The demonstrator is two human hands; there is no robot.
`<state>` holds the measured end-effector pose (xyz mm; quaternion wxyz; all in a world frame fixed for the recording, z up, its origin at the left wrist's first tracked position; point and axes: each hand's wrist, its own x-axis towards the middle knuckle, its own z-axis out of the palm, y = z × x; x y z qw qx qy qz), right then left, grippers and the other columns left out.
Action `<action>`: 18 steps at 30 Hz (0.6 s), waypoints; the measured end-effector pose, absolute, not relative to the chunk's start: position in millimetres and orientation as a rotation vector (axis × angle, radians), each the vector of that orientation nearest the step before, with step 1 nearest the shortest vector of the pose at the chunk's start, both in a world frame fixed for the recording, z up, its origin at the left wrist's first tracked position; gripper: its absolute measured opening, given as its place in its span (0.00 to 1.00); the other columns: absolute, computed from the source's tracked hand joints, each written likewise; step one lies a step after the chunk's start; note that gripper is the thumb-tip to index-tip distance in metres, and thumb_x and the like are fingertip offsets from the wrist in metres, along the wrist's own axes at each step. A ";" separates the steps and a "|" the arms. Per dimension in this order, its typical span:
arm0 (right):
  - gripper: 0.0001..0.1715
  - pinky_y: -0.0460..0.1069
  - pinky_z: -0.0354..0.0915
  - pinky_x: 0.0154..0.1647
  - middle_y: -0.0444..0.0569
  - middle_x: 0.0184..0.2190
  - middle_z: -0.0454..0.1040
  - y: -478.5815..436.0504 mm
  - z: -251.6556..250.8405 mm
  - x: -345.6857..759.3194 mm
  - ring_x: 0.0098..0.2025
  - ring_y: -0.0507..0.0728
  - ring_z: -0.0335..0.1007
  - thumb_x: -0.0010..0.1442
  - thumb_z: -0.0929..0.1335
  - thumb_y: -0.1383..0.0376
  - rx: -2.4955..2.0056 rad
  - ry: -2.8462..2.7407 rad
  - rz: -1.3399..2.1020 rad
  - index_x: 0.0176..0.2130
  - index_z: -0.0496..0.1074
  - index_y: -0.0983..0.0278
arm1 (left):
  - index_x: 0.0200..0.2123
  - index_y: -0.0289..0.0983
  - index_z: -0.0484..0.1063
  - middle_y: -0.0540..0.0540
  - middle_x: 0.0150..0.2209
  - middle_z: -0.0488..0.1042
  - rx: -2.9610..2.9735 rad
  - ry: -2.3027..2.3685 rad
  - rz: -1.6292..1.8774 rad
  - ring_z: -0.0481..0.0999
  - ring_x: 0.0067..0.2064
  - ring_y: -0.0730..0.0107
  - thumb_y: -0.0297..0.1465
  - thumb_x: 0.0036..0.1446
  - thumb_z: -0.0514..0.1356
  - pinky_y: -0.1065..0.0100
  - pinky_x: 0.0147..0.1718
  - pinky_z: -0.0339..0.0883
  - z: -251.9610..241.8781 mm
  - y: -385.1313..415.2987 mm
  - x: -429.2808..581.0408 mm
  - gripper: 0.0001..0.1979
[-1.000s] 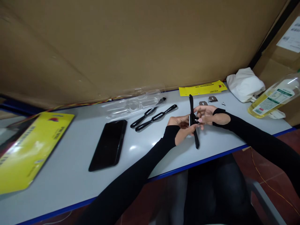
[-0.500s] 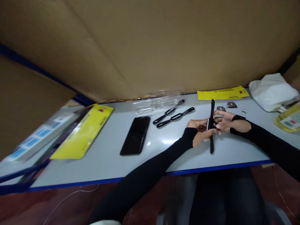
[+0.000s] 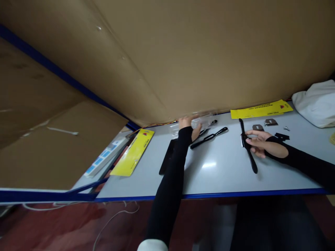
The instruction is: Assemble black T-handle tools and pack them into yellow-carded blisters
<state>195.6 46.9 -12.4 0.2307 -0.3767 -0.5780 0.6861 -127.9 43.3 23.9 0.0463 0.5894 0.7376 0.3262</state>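
In my right hand is a black spokeshave, held by its middle, with a pale metal edge on its left side. My left hand reaches over a clear plastic package at the back of the table, thumb spread from the fingers; whether it grips the plastic is unclear. Just beside that hand lies a black spokeshave body, with another one behind it, partly covered. Near my right hand are slotted metal blades, small screws and a flat black part.
A dark phone lies partly under my left forearm. Yellow printed sleeves sit at left and at the back. A power strip is beyond the left edge. White cloth lies at right. A cardboard wall rises behind.
My left hand has let go of the spokeshave and moved left and back to the plastic package. My right hand keeps the spokeshave, now tilted. The view has swung left.
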 end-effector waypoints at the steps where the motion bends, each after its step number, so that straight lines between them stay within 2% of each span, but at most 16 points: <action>1: 0.48 0.46 0.52 0.15 0.38 0.20 0.70 44.2 -10.3 194.4 0.14 0.49 0.59 0.53 0.79 0.40 -1.030 -1.593 1.886 0.57 0.64 0.66 | 0.52 0.37 0.81 0.32 0.61 0.77 1.739 2.383 0.915 0.65 0.69 0.33 0.31 0.56 0.72 0.35 0.66 0.58 23.2 45.4 -141.5 0.19; 3: 0.46 0.46 0.53 0.16 0.36 0.19 0.67 39.0 -6.9 192.3 0.15 0.48 0.59 0.54 0.79 0.41 -1.010 -1.607 1.883 0.56 0.66 0.67 | 0.51 0.38 0.82 0.31 0.62 0.76 1.611 2.583 0.749 0.63 0.70 0.29 0.29 0.56 0.71 0.32 0.64 0.56 19.9 48.6 -161.0 0.18; 4: 0.45 0.46 0.54 0.16 0.36 0.19 0.66 37.0 -6.0 191.5 0.15 0.48 0.59 0.55 0.79 0.42 -0.999 -1.612 1.883 0.56 0.67 0.68 | 0.50 0.38 0.83 0.31 0.61 0.77 1.553 2.667 0.667 0.65 0.69 0.30 0.29 0.58 0.70 0.34 0.64 0.57 18.0 50.3 -167.0 0.16; 6: 0.41 0.47 0.54 0.16 0.36 0.18 0.66 35.0 -6.7 190.1 0.15 0.48 0.58 0.56 0.79 0.43 -0.978 -1.605 1.872 0.54 0.69 0.67 | 0.48 0.39 0.84 0.33 0.58 0.79 1.493 2.765 0.547 0.68 0.67 0.35 0.32 0.61 0.67 0.39 0.63 0.59 15.0 53.9 -173.8 0.12; 9: 0.31 0.48 0.52 0.14 0.37 0.18 0.66 36.0 -12.2 188.9 0.14 0.49 0.56 0.56 0.79 0.46 -0.935 -1.582 1.840 0.49 0.72 0.60 | 0.46 0.41 0.84 0.37 0.57 0.81 1.495 2.798 0.457 0.71 0.65 0.41 0.35 0.65 0.64 0.46 0.62 0.60 12.8 58.4 -178.2 0.10; 13: 0.21 0.48 0.50 0.12 0.37 0.17 0.66 39.2 -20.1 189.4 0.14 0.50 0.55 0.56 0.80 0.50 -0.895 -1.555 1.810 0.43 0.73 0.52 | 0.54 0.43 0.81 0.39 0.58 0.81 1.542 2.795 0.419 0.73 0.63 0.45 0.36 0.67 0.62 0.47 0.62 0.59 9.1 61.5 -185.5 0.15; 16: 0.20 0.48 0.51 0.12 0.38 0.18 0.66 41.0 -23.2 190.5 0.14 0.49 0.55 0.58 0.79 0.52 -0.896 -1.540 1.806 0.45 0.73 0.55 | 0.61 0.45 0.77 0.37 0.64 0.76 1.563 2.829 0.324 0.68 0.67 0.40 0.40 0.62 0.67 0.43 0.62 0.59 2.5 64.2 -190.7 0.23; 18: 0.23 0.47 0.52 0.12 0.38 0.19 0.67 41.8 -24.4 191.2 0.13 0.49 0.56 0.59 0.79 0.54 -0.896 -1.533 1.810 0.48 0.72 0.59 | 0.58 0.46 0.79 0.37 0.64 0.76 1.558 2.842 0.259 0.67 0.68 0.38 0.38 0.61 0.68 0.42 0.61 0.59 -1.7 66.4 -192.4 0.21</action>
